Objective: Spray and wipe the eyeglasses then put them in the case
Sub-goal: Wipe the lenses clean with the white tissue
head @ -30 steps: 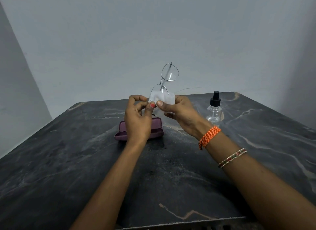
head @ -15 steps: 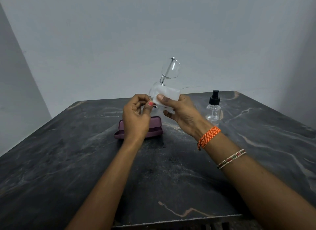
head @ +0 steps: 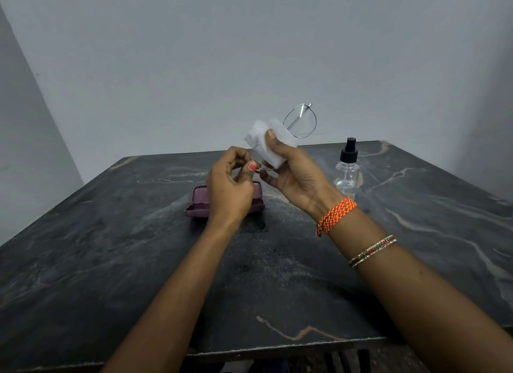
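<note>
Thin silver wire frames the eyeglasses (head: 280, 142), which are held in the air above the far middle of the dark marble table (head: 111, 261), clear of its surface. One lens stands free at the top, tilted up and to the right; the other is covered by a white wiping cloth (head: 277, 135). Right hand (head: 294, 170): thumb pressed on the near face of the cloth, remaining fingers curled behind it, so the cloth and the lens inside it are pinched between them. Left hand (head: 230, 186): fingers curled, thumb and fingertips closed together on the frame at the lower left rim of the covered lens; the exact contact point is partly hidden by the fingers. Purple eyeglasses case (head: 198, 203): on the table directly beneath and behind the left hand, lid open, mostly hidden by that hand. Clear spray bottle (head: 347, 168) with black pump top: upright on the table, toward the far right edge, right of the right hand and not touching it. Right wrist carries an orange braided band (head: 336, 214); a beaded bracelet (head: 373, 250) sits further up the forearm. Plain grey wall (head: 249, 53) behind the table.
</note>
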